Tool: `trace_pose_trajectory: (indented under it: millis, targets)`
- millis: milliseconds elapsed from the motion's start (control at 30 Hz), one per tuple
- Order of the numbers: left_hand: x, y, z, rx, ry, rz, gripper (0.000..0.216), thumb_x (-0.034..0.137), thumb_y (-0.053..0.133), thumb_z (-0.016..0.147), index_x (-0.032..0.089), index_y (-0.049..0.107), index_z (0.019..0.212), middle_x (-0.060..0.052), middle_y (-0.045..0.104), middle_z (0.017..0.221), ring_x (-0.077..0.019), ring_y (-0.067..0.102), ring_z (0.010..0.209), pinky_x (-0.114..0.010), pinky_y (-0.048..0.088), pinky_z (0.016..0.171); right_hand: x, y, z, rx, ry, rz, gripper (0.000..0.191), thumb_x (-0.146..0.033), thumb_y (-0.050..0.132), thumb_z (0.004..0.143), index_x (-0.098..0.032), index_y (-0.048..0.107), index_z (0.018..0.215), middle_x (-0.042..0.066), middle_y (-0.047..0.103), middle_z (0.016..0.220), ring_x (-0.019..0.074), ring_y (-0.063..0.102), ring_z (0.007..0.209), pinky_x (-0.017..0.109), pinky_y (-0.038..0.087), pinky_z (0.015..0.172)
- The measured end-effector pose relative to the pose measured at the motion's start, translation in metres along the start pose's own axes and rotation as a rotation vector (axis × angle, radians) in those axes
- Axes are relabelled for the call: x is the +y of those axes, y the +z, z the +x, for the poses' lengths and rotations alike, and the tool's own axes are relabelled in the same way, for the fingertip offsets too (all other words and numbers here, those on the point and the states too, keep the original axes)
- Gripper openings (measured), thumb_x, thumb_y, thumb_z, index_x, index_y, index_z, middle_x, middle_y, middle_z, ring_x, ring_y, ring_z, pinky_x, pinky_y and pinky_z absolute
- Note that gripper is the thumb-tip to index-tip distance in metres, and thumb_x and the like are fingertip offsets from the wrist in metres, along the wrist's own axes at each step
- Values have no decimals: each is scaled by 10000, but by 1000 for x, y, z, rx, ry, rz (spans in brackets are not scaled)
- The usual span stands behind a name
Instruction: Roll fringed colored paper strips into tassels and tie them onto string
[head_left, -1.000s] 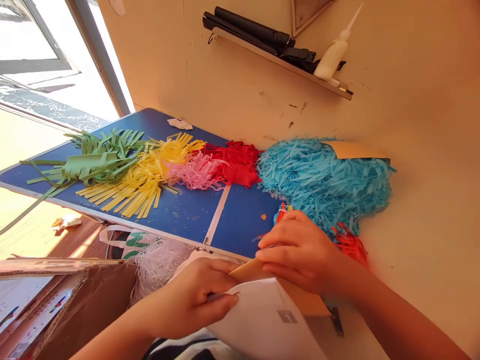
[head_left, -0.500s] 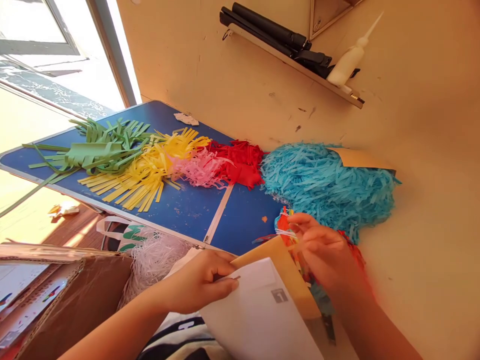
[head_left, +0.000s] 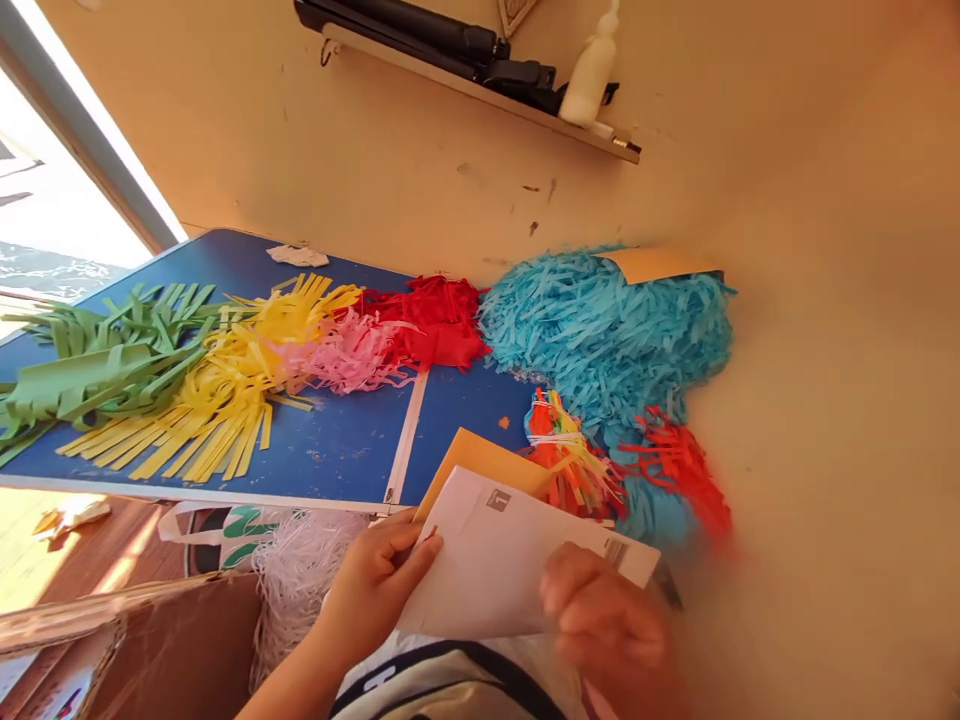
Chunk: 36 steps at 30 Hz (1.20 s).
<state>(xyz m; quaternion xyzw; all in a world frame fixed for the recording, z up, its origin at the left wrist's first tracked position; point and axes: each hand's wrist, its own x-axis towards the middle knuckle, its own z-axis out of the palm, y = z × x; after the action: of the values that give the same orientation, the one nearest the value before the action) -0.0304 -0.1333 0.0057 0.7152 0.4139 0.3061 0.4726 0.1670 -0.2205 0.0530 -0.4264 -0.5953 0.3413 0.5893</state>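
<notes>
My left hand (head_left: 382,575) grips the left edge of a white envelope (head_left: 487,550), its thumb on the front face. The envelope bears a grey square marked 1. Behind it a yellow-orange paper (head_left: 480,450) sticks out at the top. My right hand (head_left: 604,610), smeared by motion, is over the lower right part of the envelope; whether it touches is unclear. Past the envelope's upper edge lies a tied bundle of multicoloured paper strips (head_left: 562,430). Red paper fringe (head_left: 686,475) and a large pile of light-blue shredded paper (head_left: 600,330) lie beyond it.
On the blue table (head_left: 330,440) lie green strips (head_left: 97,385), yellow strips (head_left: 225,400), pink shreds (head_left: 356,350) and red paper (head_left: 446,325). A wall shelf (head_left: 480,85) holds a white bottle (head_left: 590,80). At lower left stands a cardboard box (head_left: 180,640) beside white shreds (head_left: 296,570).
The white envelope has turned so its length now runs to the right. My right hand has come down from beside the strip bundle to the envelope's lower right. The view has shifted.
</notes>
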Motion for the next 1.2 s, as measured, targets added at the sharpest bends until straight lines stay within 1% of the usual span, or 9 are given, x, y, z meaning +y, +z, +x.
trace_pose_trajectory:
  millis: [100,167,233,333,433,533,800,967,1200]
  targets:
    - [1,6,1,42,-16,31,372,379,481,930,185,676,680,-38,678,741,-179,624,695,-265,477,631,13,9,-11,136,188,-65,81,-282,737,808,-250,707,740,38,678,939,181,645,853,304,540,782]
    - [3,14,1,96,-11,63,346,361,491,926,189,687,699,-42,684,763,-186,635,731,-269,485,658,21,18,-15,190,272,-99,50,-238,726,795,-241,716,745,41,696,917,199,658,891,322,535,836]
    - [5,22,1,143,-4,74,323,332,497,925,191,696,714,-44,689,782,-186,642,759,-263,491,676,29,26,-15,233,348,-97,35,-229,696,793,-228,717,765,34,709,827,201,671,830,313,550,785]
    - [7,30,-1,189,13,85,310,291,500,923,187,692,704,-45,693,783,-173,641,745,-246,491,668,39,34,-12,297,487,-81,56,-256,686,775,-207,701,753,19,709,726,187,671,701,284,553,668]
    - [8,34,-2,203,27,111,286,273,505,920,183,699,730,-56,710,846,-176,653,781,-247,498,692,45,38,-9,314,560,-35,82,-279,689,762,-198,694,765,14,710,678,182,666,641,279,544,621]
    - [8,36,-4,187,25,126,289,283,499,928,183,705,751,-66,715,886,-184,663,821,-256,505,713,48,40,-9,343,585,-5,101,-296,696,763,-196,696,775,14,713,667,173,654,613,265,527,580]
    - [10,39,-7,194,46,117,308,296,496,925,196,700,716,-66,715,842,-198,661,816,-272,514,700,49,42,-9,405,568,20,112,-309,709,749,-198,704,760,21,714,660,184,665,602,263,536,530]
    - [11,41,-6,202,48,115,310,292,507,916,194,681,679,-52,698,784,-190,654,773,-265,502,675,50,46,-10,448,536,1,96,-292,692,764,-197,697,758,16,712,675,183,678,631,271,561,579]
    - [13,43,-7,217,6,108,308,319,504,918,201,686,699,-55,701,809,-199,638,797,-279,496,696,52,49,-11,441,509,-44,84,-266,655,803,-192,686,778,11,700,703,168,670,647,272,568,628]
